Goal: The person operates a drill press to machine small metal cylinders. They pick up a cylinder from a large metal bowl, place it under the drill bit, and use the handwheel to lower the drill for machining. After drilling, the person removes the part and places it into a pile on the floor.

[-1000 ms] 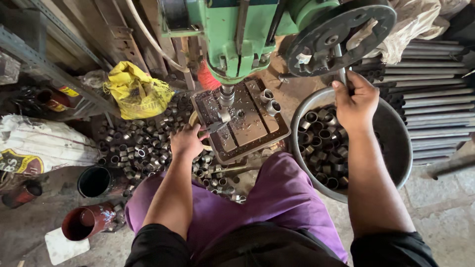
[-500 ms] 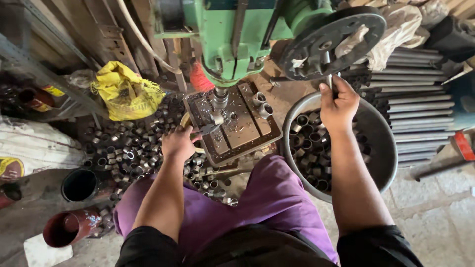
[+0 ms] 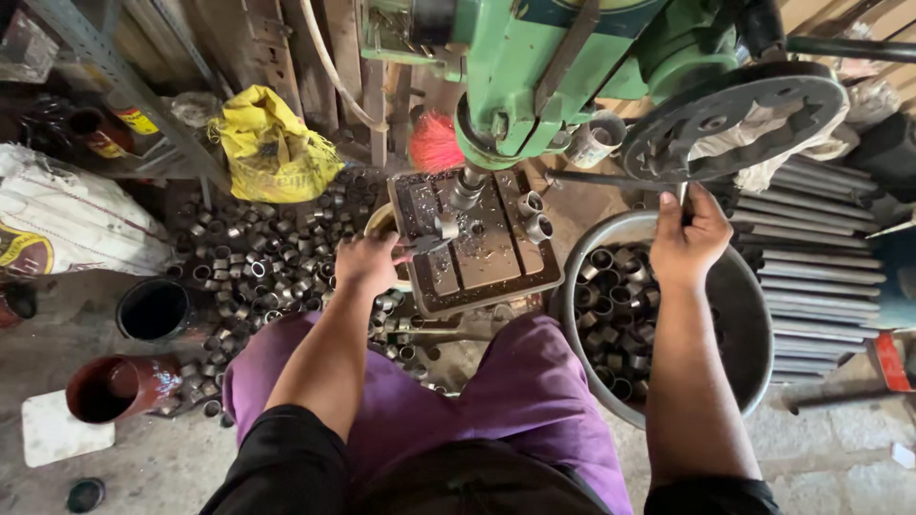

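Right now the metal basin (image 3: 744,315) at your 3 o'clock holds short steel rings (image 3: 611,315), and more rings (image 3: 258,257) lie heaped on the floor at 10 o'clock beside a yellow bag (image 3: 272,153). Your right hand (image 3: 689,238) has its fingers closed around the drill's feed handle (image 3: 683,195), while your left hand (image 3: 367,262) pinches a clamp piece (image 3: 434,238) on the slotted drill table (image 3: 482,248), just under the spindle (image 3: 466,189) at 12 o'clock.

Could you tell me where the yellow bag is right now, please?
In the head view the yellow bag sits upper left, behind the heap of short metal tubes on the floor, left of the green drill press and beyond the left hand.
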